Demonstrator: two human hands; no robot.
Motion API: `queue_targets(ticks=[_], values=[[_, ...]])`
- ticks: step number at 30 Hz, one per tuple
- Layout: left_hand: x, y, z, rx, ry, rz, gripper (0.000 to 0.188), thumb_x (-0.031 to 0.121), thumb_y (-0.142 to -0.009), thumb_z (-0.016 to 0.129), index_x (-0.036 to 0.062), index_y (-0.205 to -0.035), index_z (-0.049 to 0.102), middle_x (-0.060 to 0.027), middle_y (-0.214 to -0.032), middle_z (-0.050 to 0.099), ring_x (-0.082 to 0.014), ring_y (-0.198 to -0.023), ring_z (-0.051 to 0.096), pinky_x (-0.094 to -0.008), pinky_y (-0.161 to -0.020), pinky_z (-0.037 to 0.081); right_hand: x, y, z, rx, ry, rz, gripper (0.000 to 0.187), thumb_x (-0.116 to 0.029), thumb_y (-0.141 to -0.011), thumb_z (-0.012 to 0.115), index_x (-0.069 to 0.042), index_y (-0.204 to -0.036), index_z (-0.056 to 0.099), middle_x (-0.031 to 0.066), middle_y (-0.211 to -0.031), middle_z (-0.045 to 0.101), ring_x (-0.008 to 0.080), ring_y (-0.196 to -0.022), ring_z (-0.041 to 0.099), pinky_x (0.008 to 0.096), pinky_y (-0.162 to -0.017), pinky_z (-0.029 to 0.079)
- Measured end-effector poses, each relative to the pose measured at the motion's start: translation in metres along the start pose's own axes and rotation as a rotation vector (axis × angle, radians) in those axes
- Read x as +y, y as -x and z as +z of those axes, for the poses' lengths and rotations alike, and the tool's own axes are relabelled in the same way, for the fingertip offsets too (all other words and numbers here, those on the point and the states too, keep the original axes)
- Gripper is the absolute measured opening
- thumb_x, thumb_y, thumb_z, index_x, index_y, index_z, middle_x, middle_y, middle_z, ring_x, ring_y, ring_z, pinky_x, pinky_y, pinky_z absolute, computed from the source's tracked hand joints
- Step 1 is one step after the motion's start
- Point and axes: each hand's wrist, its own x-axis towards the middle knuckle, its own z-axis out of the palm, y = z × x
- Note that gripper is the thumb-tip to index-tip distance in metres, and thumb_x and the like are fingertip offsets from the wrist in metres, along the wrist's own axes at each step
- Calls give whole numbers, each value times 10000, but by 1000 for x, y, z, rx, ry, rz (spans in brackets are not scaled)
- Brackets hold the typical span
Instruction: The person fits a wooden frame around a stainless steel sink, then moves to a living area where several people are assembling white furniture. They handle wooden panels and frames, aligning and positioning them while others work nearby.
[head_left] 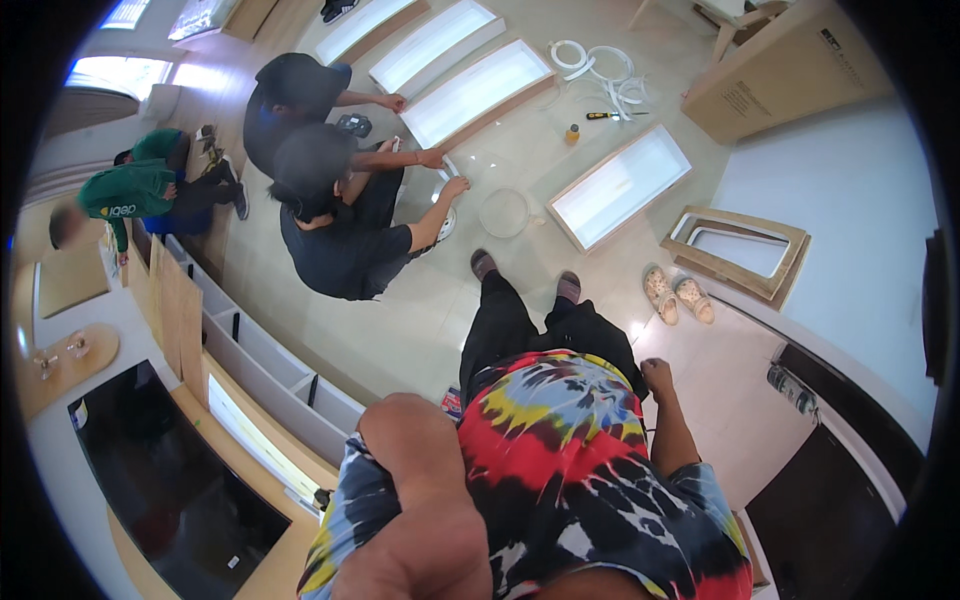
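My right hand [655, 378] hangs beside my right thigh, its fingers curled closed, with nothing seen in it. My left arm [415, 450] is bent up close to the camera, and its hand is out of sight. I stand in dark socks [568, 287] on a glossy tiled floor. Ahead of my feet lies a clear round coil [503, 213]. To its right sits a shallow box with a white inside [622, 188]. A pair of beige clogs [677, 295] rests nearest my right hand.
Two co-workers [335, 215] crouch ahead left by several white-lined boxes [478, 95]. Beyond lie white strip coils [605, 70], a screwdriver [603, 116] and a small bottle [572, 134]. A large carton [790, 75] and wooden frames [740, 250] stand right; a television [170, 490] stands left.
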Motion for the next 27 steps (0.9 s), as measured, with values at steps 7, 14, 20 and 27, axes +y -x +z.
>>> queue_targets(ticks=[7, 14, 20, 27], values=[[6, 8, 20, 100, 358, 268, 135, 40, -909, 553, 89, -788, 516, 40, -676, 458, -94, -561, 499, -248, -482, 412, 30, -17, -24, -61, -110, 104, 327, -238, -889, 610, 7, -1095, 677, 74, -838, 660, 151, -680, 642, 284, -507, 511], [43, -22, 46, 801, 763, 901, 62, 91, -924, 576, 53, -967, 555, 18, -772, 512, -150, -635, 556, -280, -542, 473, -33, -30, -19, -49, -196, -72, 353, -236, -941, 593, 9, -1193, 633, 96, -945, 675, 182, -739, 685, 292, -568, 549], [16, 68, -119, 2885, 3280, 1408, 249, 129, -837, 729, 50, -1065, 663, -80, -1073, 654, -288, -1007, 628, -407, -898, 491, -21, -32, -21, -40, -133, -54, 393, -239, -938, 605, 28, -1226, 623, 115, -928, 686, 176, -733, 699, 293, -549, 563], [43, 232, -473, 568, 3247, 2236, 583, 277, -877, 744, -72, -1313, 580, -252, -1304, 625, -398, -1201, 613, -427, -1043, 468, 18, 9, -61, -28, -41, 127, 354, -237, -949, 587, -3, -1212, 615, 111, -966, 673, 203, -745, 688, 341, -588, 569]])
